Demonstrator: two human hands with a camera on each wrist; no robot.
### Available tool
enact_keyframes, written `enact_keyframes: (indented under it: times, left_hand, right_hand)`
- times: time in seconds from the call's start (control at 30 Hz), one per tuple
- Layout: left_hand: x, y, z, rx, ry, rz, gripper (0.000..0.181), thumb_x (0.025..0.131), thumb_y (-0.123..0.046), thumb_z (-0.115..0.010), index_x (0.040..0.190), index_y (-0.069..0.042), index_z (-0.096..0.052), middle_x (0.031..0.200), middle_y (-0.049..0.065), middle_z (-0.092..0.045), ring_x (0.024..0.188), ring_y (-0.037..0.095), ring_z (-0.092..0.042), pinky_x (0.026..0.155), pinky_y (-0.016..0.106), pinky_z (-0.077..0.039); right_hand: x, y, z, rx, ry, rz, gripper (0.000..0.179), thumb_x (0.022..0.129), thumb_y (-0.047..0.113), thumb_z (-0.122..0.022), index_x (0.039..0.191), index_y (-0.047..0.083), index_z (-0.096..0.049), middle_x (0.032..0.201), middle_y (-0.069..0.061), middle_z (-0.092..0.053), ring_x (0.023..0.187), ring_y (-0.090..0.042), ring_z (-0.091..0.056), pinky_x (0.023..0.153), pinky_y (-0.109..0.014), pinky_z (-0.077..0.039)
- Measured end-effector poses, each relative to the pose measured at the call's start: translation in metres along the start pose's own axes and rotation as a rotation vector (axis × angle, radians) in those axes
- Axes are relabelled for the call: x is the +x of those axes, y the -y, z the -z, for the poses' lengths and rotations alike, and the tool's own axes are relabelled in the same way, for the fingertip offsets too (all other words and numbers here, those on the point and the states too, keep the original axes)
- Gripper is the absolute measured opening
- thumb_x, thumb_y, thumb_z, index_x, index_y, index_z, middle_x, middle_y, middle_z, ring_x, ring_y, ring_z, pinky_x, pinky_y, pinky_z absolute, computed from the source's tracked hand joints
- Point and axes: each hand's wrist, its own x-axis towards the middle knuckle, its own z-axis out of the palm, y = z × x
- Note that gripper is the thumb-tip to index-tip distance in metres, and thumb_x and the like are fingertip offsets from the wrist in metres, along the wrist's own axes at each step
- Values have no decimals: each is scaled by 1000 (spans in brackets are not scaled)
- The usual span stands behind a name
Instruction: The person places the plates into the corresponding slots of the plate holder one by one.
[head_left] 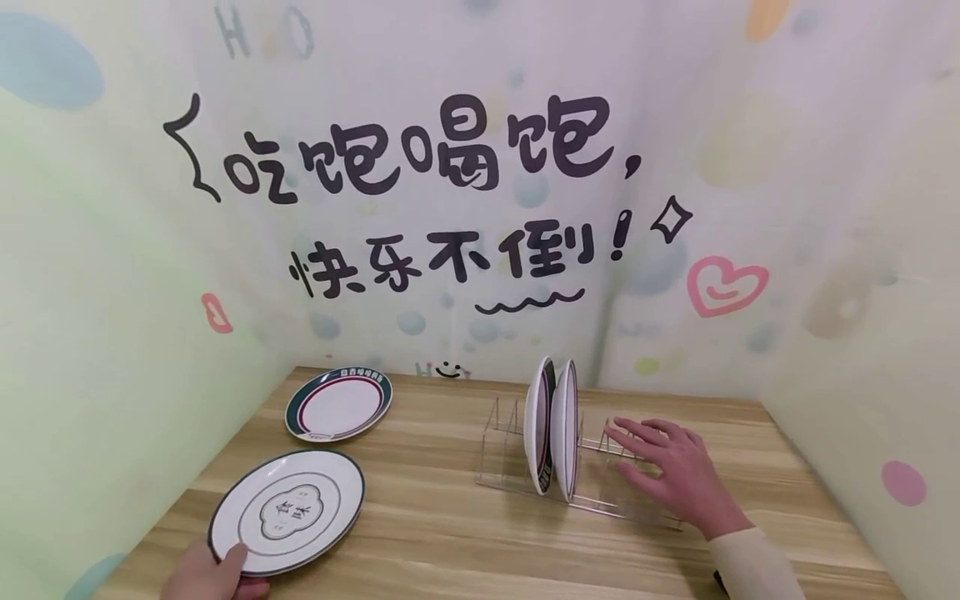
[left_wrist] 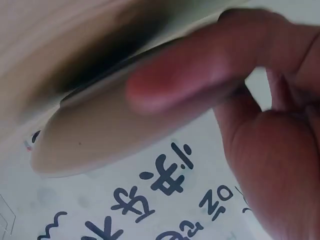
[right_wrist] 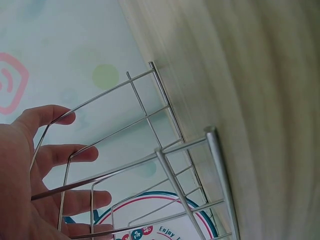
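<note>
At the front left, my left hand (head_left: 206, 573) pinches the near edge of a white plate (head_left: 251, 492) with a thin dark-blue rim and printed characters in its middle. Seen from the left wrist, the plate's pale underside (left_wrist: 100, 135) shows, with a finger (left_wrist: 175, 80) lying against it. My right hand (head_left: 675, 471) is at the right end of a wire plate rack (head_left: 592, 502), its fingers extended and spread at the thin metal wires (right_wrist: 115, 172). Two plates stand upright side by side in the rack: a green-patterned one (head_left: 539, 425) and a white one (head_left: 567, 429).
Beyond the held plate, another plate (head_left: 341, 404) with a green rim and red ring lies flat on the wooden table (head_left: 420, 467). A printed curtain-like backdrop (head_left: 450, 333) rises behind the table's back edge, with side panels at left and right.
</note>
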Motion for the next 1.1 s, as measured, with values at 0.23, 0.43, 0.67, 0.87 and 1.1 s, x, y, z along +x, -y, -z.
enact_keyframes:
  times: [0.23, 0.43, 0.67, 0.87, 1.1]
  left_hand:
    - [-3, -35, -16, -383, 83, -38, 66, 106, -6, -29, 147, 18, 16, 92, 26, -68, 72, 41, -75, 72, 45, -63]
    - [-11, -100, -38, -481, 153, -232, 73, 109, -4, -32, 163, -12, 15, 116, 33, -66, 77, 41, -75, 74, 49, -63]
    - [5, -176, -71, -553, 300, -354, 74, 109, -9, -44, 168, -29, -3, 142, 35, -50, 81, 41, -75, 76, 53, -62]
    - [28, -199, -101, -603, 357, -349, 72, 109, -14, -47, 167, -32, -10, 137, 32, -57, 81, 37, -76, 78, 52, -62]
    - [40, -207, -111, -607, 360, -352, 71, 109, -18, -47, 167, -35, -10, 127, 27, -65, 82, 37, -76, 79, 52, -62]
  right_hand:
    - [-1, -3, 0, -16, 10, 14, 55, 89, 36, -79, 142, 33, -65, 140, 2, -65, 119, -35, -59, 93, -68, -41]
    - [0, -9, 4, -39, 14, 17, 55, 88, 35, -78, 142, 33, -65, 140, 1, -66, 119, -35, -59, 93, -67, -41]
    - [-2, -12, 7, -49, 33, 16, 55, 89, 36, -78, 143, 35, -64, 140, 3, -65, 120, -35, -60, 93, -68, -43]
    - [-3, -6, 3, -34, 34, 2, 57, 89, 35, -79, 144, 36, -63, 141, 3, -65, 121, -34, -59, 94, -66, -42]
    - [2, -1, -1, -26, 11, 9, 54, 90, 35, -77, 143, 30, -65, 140, 3, -65, 122, -35, -59, 93, -66, -43]
